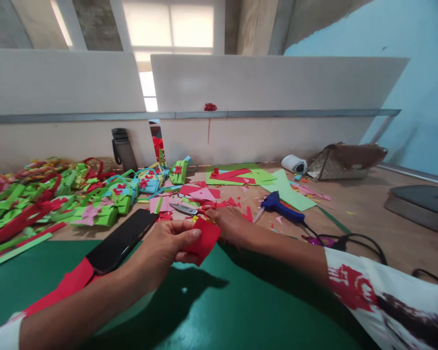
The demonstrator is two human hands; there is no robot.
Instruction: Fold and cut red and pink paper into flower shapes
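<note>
My left hand (168,243) pinches a folded piece of red paper (204,239) just above the green mat (190,311). My right hand (228,221) reaches forward past the paper, fingers down among red scraps, close to the scissors (184,209) lying on the table. Whether its fingers touch the scissors handles I cannot tell. A black phone (122,238) lies left of my left hand, with a red paper strip (63,287) under my left forearm.
Many green, blue and red paper baskets (58,199) pile up at the left. A blue glue gun (281,206) with its black cable lies right of my hands. Green and red sheets (237,176), a tape roll (293,164), a bag (345,160) and a dark bottle (123,148) stand by the white partition.
</note>
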